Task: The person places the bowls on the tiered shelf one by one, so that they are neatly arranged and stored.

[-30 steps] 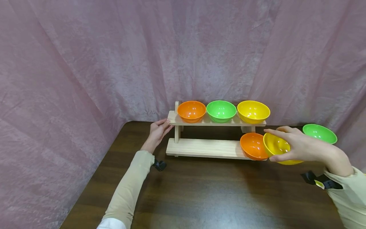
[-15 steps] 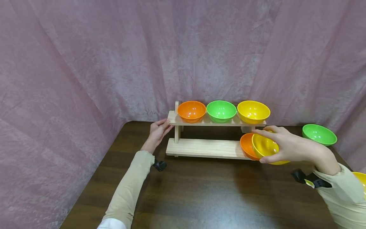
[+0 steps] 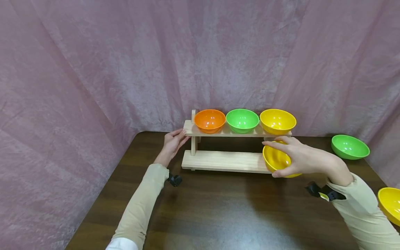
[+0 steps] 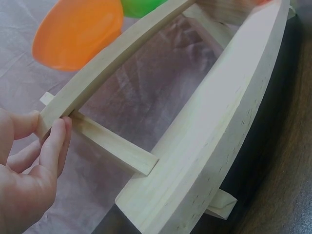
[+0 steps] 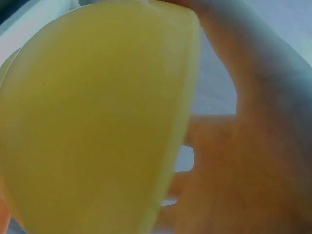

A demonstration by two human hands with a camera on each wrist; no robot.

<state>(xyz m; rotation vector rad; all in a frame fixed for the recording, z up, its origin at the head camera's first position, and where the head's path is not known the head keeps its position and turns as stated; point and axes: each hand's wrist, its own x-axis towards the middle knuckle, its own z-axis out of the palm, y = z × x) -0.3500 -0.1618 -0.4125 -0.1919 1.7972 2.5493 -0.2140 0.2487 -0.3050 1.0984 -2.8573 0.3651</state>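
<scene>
My right hand (image 3: 304, 158) grips a yellow bowl (image 3: 275, 157) by its rim, thumb at the near side and fingers at the far side. The bowl is tilted over the right end of the lower shelf (image 3: 225, 161) and covers the orange bowl there in the head view. An orange sliver of that bowl (image 5: 4, 217) shows at the left edge of the right wrist view. At the other end, my left hand (image 3: 172, 144) pinches the upper shelf's left corner between thumb and fingers, close up in the left wrist view (image 4: 31, 170).
An orange bowl (image 3: 209, 121), a green bowl (image 3: 242, 121) and another yellow bowl (image 3: 278, 121) line the upper shelf. To the right on the dark table (image 3: 218, 208) stand a green bowl (image 3: 350, 147) and a yellow bowl (image 3: 390, 205). A pink curtain (image 3: 156, 69) hangs behind.
My right hand has carried the yellow bowl leftward over the lower orange bowl, hiding it. Another yellow bowl has come into view at the right edge. My left hand has stayed put.
</scene>
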